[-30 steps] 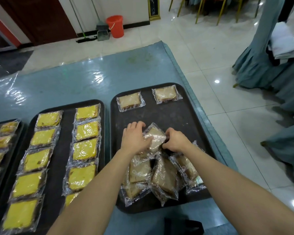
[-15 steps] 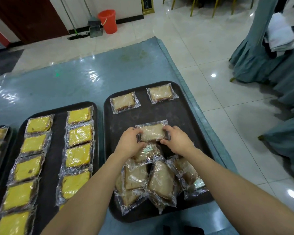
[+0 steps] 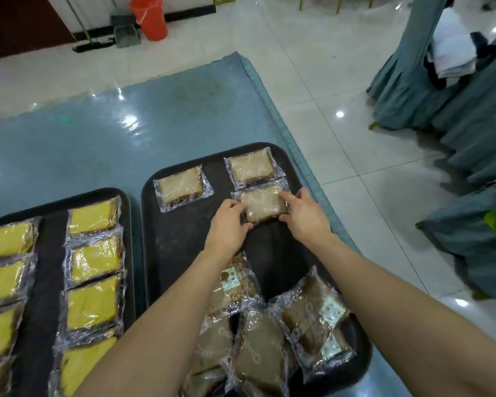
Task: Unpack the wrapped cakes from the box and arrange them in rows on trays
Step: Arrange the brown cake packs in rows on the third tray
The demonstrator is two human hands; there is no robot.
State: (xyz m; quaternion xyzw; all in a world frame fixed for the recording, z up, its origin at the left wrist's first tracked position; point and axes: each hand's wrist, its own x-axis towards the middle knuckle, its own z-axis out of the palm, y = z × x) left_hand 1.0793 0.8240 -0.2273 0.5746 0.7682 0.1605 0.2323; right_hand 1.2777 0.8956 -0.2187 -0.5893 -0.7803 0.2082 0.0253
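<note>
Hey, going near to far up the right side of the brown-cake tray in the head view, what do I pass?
Loose pile of wrapped brown cakes → bare tray → held cake, pinched between left hand and right hand → far-corner cake.

View: one head-worn wide-angle camera.
Position: above the near edge of the blue plastic-covered tabletop (image 3: 98, 144).
Direction: forward and steeply down.
Nearness: close; both forearms enter from the bottom edge.
Frame centre: clear-wrapped brown cake (image 3: 265, 203), held between left hand (image 3: 226, 224) and right hand (image 3: 304, 219).
Left margin: black rectangular plastic tray (image 3: 49, 253), cropped by the frame edge.
Top and right: glossy white tiled floor (image 3: 327, 81).
</note>
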